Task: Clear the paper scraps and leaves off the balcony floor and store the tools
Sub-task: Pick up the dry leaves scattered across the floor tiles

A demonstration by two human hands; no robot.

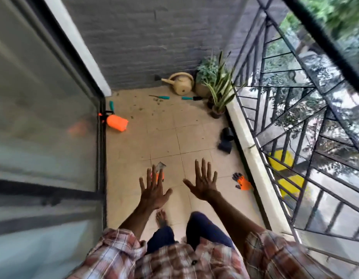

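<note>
Balcony floor: beige tiles, narrow strip between a glass sliding door on the left and a black metal railing on the right, with a grey wall at the far end. Paper scrap: greyish, crumpled, lying on the tiles in line with the left fingertips. Beside it an orange object is mostly hidden behind the fingers; identity not determinable. Leaf bits: small green flecks scattered over the far tiles. Left hand and right hand: both stretched forward over the floor, backs up, fingers straight and fanned apart, holding nothing, hands apart from each other. Tools: one teal-handled tool with a thin shaft lies among the leaf bits; a second teal-handled tool with a black head lies just in front of a tan watering can; a third teal handle lies near the door track. Orange spray bottle: on its side by the door frame, just beside that third handle. Orange-and-grey gloves: on the floor near the railing kerb, to the right of the right hand. Dark objects sit further along the kerb, too blurred to identify. Potted plants occupy the far right corner. One bare foot and a plaid shirt show at the bottom.
</note>
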